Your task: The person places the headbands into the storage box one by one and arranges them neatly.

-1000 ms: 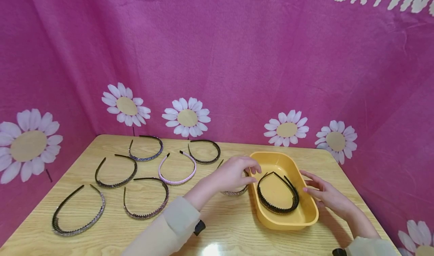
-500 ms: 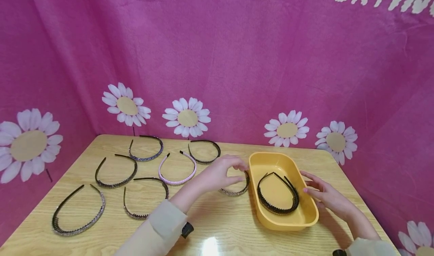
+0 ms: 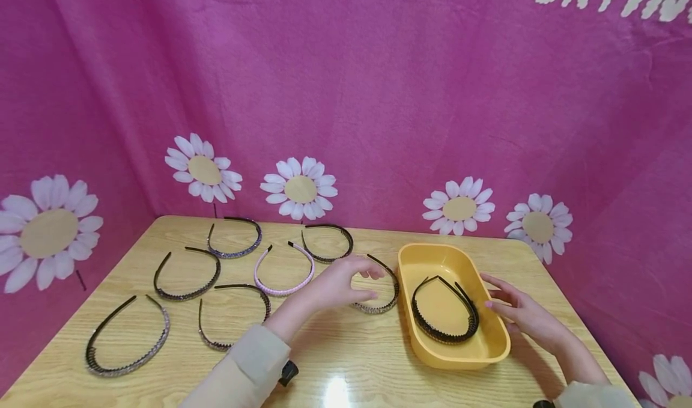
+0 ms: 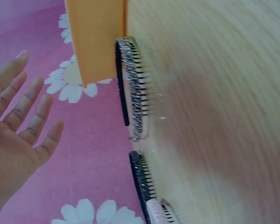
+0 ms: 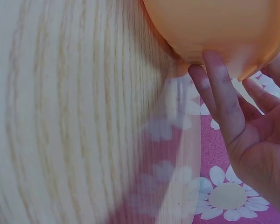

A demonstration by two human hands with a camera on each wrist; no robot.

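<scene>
While the left grip [image 3: 346, 282] hangs above the middle of the bench [image 3: 357, 354], its thumb and fingers parted and holding nothing, the speckled headband [image 3: 379, 309] lies directly below and just beyond its fingertips, its toothed band curving towards the near edge. In the left wrist view a gap shows between that hand and the headband, so the two do not touch. The headband sits just beside the left wall of the yellow tray [image 3: 454, 360], which stands near the bench's right edge. Against the tray's opposite wall rests the right grip [image 3: 527, 318], its fingers nearly straight and touching the outside without curling round it. Inside lie black headbands [image 3: 444, 337], overlapping so closely that their number is unclear. To the left of the left grip, the lilac headband [image 3: 283, 289] lies nearby; the blue headband [image 3: 238, 254] lies by the far edge, towards the far left corner, and the silver headband [image 3: 130, 367] near the left edge, towards the near left corner.
</scene>
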